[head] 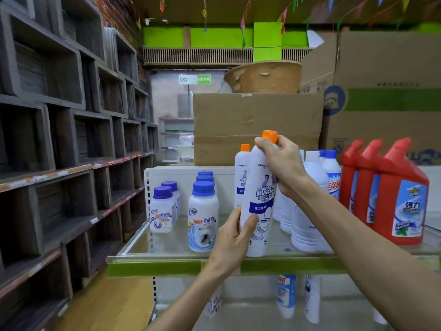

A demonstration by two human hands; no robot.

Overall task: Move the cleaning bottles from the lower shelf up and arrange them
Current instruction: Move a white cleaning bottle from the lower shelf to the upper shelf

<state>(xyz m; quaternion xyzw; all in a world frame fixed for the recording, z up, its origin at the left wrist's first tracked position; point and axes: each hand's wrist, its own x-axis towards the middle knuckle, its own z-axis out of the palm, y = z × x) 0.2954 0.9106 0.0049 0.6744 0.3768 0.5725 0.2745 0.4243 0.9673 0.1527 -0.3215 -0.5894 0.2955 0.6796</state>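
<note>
A tall white Mr Muscle bottle (259,201) with an orange cap stands upright at the front of the upper shelf (155,258). My right hand (280,163) grips its neck just below the cap. My left hand (235,237) wraps its lower body. Behind it stands a second bottle of the same kind (241,173). On the lower shelf, white bottles with blue labels (286,295) stand below the shelf edge.
Squat white jars with purple caps (163,211) and blue caps (202,216) stand at the left of the upper shelf. White bottles (310,204) and red angled-neck bottles (401,194) fill the right. Cardboard boxes (255,125) sit on top. Dark wooden shelving (59,139) lines the left aisle.
</note>
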